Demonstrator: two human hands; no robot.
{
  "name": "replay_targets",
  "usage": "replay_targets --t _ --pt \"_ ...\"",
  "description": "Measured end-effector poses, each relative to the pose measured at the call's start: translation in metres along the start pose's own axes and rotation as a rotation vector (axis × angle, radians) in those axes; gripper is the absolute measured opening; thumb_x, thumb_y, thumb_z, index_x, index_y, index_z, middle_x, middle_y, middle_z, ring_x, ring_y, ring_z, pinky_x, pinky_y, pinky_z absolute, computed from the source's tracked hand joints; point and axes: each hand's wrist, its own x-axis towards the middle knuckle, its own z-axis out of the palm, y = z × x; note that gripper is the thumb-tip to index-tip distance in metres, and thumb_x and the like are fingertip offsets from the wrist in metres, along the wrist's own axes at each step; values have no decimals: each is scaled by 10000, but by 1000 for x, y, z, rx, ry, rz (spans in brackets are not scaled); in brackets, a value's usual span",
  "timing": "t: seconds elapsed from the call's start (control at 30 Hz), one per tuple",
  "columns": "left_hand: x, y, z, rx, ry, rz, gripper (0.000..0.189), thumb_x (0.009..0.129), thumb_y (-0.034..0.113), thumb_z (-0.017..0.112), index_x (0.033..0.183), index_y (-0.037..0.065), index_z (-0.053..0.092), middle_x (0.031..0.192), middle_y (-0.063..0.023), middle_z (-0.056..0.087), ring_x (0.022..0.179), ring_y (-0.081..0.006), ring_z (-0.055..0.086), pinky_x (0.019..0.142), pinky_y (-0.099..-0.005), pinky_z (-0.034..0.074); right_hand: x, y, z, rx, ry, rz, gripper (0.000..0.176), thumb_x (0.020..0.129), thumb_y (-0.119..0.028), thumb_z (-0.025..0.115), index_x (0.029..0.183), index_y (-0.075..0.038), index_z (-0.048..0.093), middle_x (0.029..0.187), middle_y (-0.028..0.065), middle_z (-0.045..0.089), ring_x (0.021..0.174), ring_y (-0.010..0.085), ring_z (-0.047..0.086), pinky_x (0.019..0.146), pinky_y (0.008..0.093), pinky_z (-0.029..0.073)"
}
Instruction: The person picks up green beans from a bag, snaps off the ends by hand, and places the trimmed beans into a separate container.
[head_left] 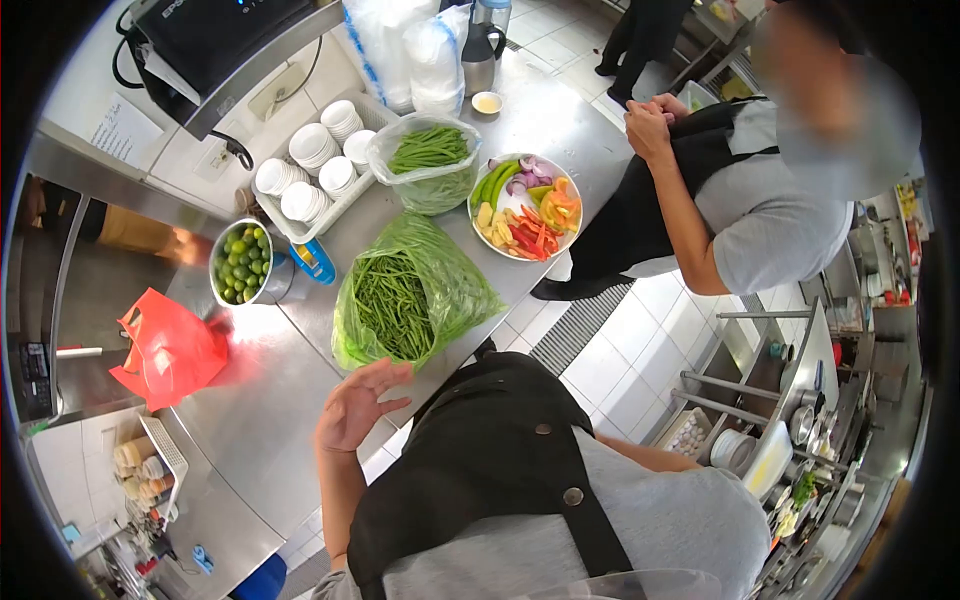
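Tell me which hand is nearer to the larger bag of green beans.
Left. The left hand, open, is at the near edge of the larger bag of green beans. The right hand is hidden; only its forearm shows, across the body from the bag.

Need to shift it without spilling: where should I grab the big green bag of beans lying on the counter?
Probably the loose film at the near rim of the green bag, coming from the left hand side: the beans lie heaped mid-bag, leaving slack plastic around them.
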Motion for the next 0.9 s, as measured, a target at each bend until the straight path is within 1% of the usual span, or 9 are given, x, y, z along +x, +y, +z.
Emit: replay_targets --t 0.07,0.23,0.33,0.37,0.5,0.63,0.73,0.83,0.9 --pt "0 -1 -6 -23 39 -8 923 860 574 683 1529 20 369 1536 -244 416 1409 -375 408 1073 -557 408 -13 35 34 -5 -9 43 385 948 -338 638 650 -99 586 552 -2 469 445 128 396 404 338 294" --pt "6 -9 -14 -50 -14 -99 877 886 560 658 1515 14 386 1534 -233 420 1402 -349 420 1081 -532 400 -50 43 49 361 48 -69 357 950 -338 642 703 -81 634 591 -6 539 456 106 450 403 305 314" --pt "14 -15 -16 -38 -64 -176 856 896 553 649 1510 15 393 1523 -219 437 1394 -334 430 1084 -508 396 -96 -3 25 698 -43 -246 346 952 -339 644 735 -70 662 615 -9 581 463 93 482 403 285 327" --pt "16 -18 -16 -39 -81 -199 850 899 551 647 1509 15 396 1518 -213 444 1391 -329 434 1085 -499 395 -146 -54 5 739 -157 -324 260 958 -274 639 840 -54 713 669 -22 631 500 52 514 423 241 346" --pt "24 -23 -13 -12 -113 -222 821 916 539 632 1502 12 405 1501 -200 464 1377 -319 447 1077 -478 400 -151 -100 0 667 -175 -537 203 975 -183 618 959 -20 737 742 -24 659 557 40 539 486 225 405" --pt "21 -21 -11 8 -106 -183 794 931 529 617 1491 4 414 1485 -205 486 1352 -319 477 1074 -490 415 -163 -109 -8 388 -54 -512 207 936 -161 636 991 19 722 825 77 716 718 183 663 679 344 532" --pt "13 -18 -12 4 -78 -169 769 946 514 603 1487 1 416 1479 -206 495 1337 -320 492 1075 -493 420 -135 -103 -7 -197 44 -854 237 879 -177 654 978 30 713 897 217 728 864 318 696 802 421 532" --pt "10 -20 -20 1 -54 -177 734 967 488 590 1494 7 415 1486 -201 488 1331 -310 490 1085 -483 398 -109 -132 -8 -570 78 -895 295 841 -199 645 1024 27 692 1019 313 679 930 403 682 831 467 525" --pt "7 -22 -29 17 -20 -186 716 975 473 584 1497 12 414 1483 -201 491 1330 -308 490 1087 -479 393 -126 -167 -13 -308 -114 -833 332 882 -209 635 1116 24 672 1081 265 696 983 356 677 875 436 523"
